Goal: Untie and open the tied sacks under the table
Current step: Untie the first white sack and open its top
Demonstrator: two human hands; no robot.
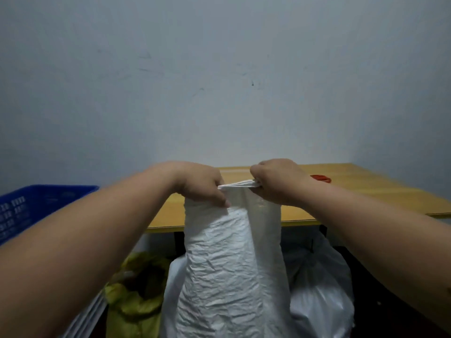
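Here the fingers of the left hand (pixel 201 185) curl over the top edge of the white sack (pixel 227 259), pinching crinkled plastic just left of centre frame, with one fingertip showing low on the sack's front. The right hand (pixel 275 181), close beside it, is clenched round a thin flattened strip of the same plastic (pixel 240 184), which runs taut between the two fists. Whether that strip is a tie, a handle or the sack's rolled mouth cannot be told.

The sack stands tall in the lower middle of the frame, in front of the yellow table's (pixel 353 191) edge, its top held up level with the tabletop. It looks like thin, soft film: light in itself, limp, creasing readily, a little slippery and probably easy to tear if yanked. The sensible hold is right at the neck, close on either side of any knot, so the pull works on the tie and not the wall.

Both forearms reach in from the lower corners and meet at centre, wrists level, knuckles up and backs of the hands towards the camera.

Under the table, a yellow-green sack (pixel 136 296) sits lower left with its mouth seemingly loose, and another white sack (pixel 322 289) lower right. A blue crate (pixel 29 206) is at the left edge; something red (pixel 321 178) lies on the tabletop.
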